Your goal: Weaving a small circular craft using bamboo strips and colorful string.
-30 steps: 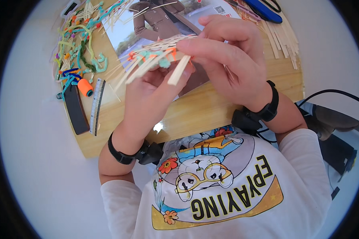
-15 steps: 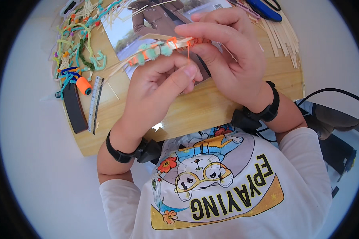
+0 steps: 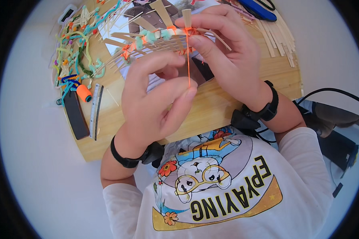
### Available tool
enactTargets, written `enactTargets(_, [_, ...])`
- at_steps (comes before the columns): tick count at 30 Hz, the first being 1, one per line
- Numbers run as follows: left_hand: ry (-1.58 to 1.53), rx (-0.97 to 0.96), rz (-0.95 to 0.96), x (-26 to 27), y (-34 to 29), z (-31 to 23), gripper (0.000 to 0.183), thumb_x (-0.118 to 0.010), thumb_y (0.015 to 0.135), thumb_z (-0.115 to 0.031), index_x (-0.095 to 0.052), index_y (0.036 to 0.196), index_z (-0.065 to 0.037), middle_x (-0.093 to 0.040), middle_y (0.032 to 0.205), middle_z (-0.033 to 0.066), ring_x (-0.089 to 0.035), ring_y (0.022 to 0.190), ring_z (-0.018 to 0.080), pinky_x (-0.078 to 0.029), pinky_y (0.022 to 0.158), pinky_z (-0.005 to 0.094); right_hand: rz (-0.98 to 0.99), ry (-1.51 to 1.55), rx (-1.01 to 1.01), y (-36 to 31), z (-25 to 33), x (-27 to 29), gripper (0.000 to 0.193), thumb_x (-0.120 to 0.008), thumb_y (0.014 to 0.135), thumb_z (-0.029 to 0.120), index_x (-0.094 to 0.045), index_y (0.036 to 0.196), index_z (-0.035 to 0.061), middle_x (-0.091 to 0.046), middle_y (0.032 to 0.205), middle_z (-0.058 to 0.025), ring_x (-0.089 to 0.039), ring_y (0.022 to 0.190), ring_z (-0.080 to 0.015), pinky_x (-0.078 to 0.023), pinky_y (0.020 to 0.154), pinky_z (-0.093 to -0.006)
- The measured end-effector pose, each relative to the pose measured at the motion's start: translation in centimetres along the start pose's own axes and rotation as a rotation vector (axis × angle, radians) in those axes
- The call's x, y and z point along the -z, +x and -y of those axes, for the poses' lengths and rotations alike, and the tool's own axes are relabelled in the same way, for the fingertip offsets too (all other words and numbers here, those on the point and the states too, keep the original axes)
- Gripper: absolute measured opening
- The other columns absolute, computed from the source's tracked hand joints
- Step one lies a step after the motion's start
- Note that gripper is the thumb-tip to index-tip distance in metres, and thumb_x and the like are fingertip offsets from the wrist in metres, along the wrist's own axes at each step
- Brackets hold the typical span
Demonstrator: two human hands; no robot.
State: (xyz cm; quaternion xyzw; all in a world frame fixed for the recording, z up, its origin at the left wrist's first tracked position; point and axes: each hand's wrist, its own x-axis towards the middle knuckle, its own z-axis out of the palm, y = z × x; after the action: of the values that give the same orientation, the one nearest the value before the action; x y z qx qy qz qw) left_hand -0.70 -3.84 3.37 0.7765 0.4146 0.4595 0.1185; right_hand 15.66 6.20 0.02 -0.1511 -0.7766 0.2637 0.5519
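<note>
My right hand (image 3: pixel 231 59) grips the rim of a woven piece made of pale flat strips (image 3: pixel 162 16), pinching it between thumb and fingers. Strip ends stick out from the rim, which is bound with orange thread and tufts of pale green fuzzy pipe cleaner (image 3: pixel 150 37). Below the rim, my left hand (image 3: pixel 151 99) is closed, thumb against forefinger, on an orange thread (image 3: pixel 188 59). The thread runs straight and taut from the bound rim by my right fingertips down to that pinch. Part of the weave is hidden behind my left hand.
Colourful pipe cleaners and beads (image 3: pixel 76 49) lie heaped at the left. Nearby are an orange thread spool (image 3: pixel 83 93), a clear ruler (image 3: pixel 94 109) and a dark rectangular block (image 3: pixel 76 117). Blue-handled scissors (image 3: pixel 258 10) and loose wooden strips (image 3: pixel 274 40) sit at the far right. A printed picture (image 3: pixel 117 32) lies beneath the work.
My left hand has drawn down, away from the rim, stretching the orange thread longer. The woven piece has tilted so its strip ends and lattice show more. My right hand keeps its grip.
</note>
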Motion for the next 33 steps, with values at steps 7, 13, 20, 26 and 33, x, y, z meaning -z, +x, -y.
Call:
enactTargets(7, [-0.132, -0.087, 0.056, 0.7, -0.4, 0.1, 0.005, -0.063, 0.092, -0.001, -0.065, 0.097, 0.001, -0.070, 0.113, 0.0219, -0.070, 0.095, 0.0285, -0.057, 0.083, 0.0357, -0.057, 0.144, -0.179, -0.2, 1.9, -0.7, 0.023, -0.074, 0.085, 0.004, -0.076, 0.107, 0.0084, -0.060, 0.098, -0.0066, -0.062, 0.087, -0.0198, -0.051, 0.076, -0.0298])
enactTargets(13, [0.154, -0.177, 0.010, 2.0, -0.1, -2.0, 0.007, -0.068, 0.091, -0.004, -0.069, 0.097, -0.002, -0.071, 0.112, 0.0162, -0.068, 0.096, 0.0295, -0.054, 0.085, 0.0376, 0.012, 0.165, -0.370, 1.2, 3.5, 0.1, 0.021, -0.075, 0.087, 0.007, -0.073, 0.107, 0.0034, -0.065, 0.099, -0.0102, -0.065, 0.087, -0.0232, -0.053, 0.076, -0.0331])
enactTargets(20, [0.380, 0.059, 0.009, 3.3, 0.3, 0.0, 0.005, -0.071, 0.091, -0.005, -0.073, 0.094, -0.002, -0.072, 0.100, 0.0101, -0.066, 0.091, 0.0220, -0.050, 0.080, 0.0293, 0.383, -0.027, -0.515, 1.4, 0.8, 0.2, 0.024, -0.072, 0.090, 0.011, -0.069, 0.113, 0.0034, -0.074, 0.096, -0.0135, -0.072, 0.085, -0.0232, -0.056, 0.075, -0.0333])
enactTargets(26, [-0.039, 0.394, -0.043, 2.7, 0.0, 3.4, 0.013, -0.074, 0.090, -0.007, -0.076, 0.102, -0.002, -0.073, 0.098, 0.0059, -0.064, 0.088, 0.0165, -0.050, 0.081, 0.0276, 0.534, 0.013, -0.616, -0.4, -1.4, -0.1, 0.026, -0.073, 0.090, 0.014, -0.070, 0.115, 0.0050, -0.075, 0.093, -0.0120, -0.073, 0.083, -0.0199, -0.058, 0.072, -0.0319])
enactTargets(33, [-0.148, 0.474, -0.031, 2.1, -0.9, 5.8, 0.016, -0.073, 0.093, -0.007, -0.078, 0.107, -0.002, -0.075, 0.105, 0.0029, -0.063, 0.092, 0.0085, -0.048, 0.084, 0.0229, 0.581, -0.112, -0.633, 2.2, 1.0, 0.3, 0.021, -0.072, 0.090, 0.009, -0.071, 0.109, 0.0013, -0.066, 0.104, -0.0119, -0.065, 0.093, -0.0259, -0.053, 0.080, -0.0348])
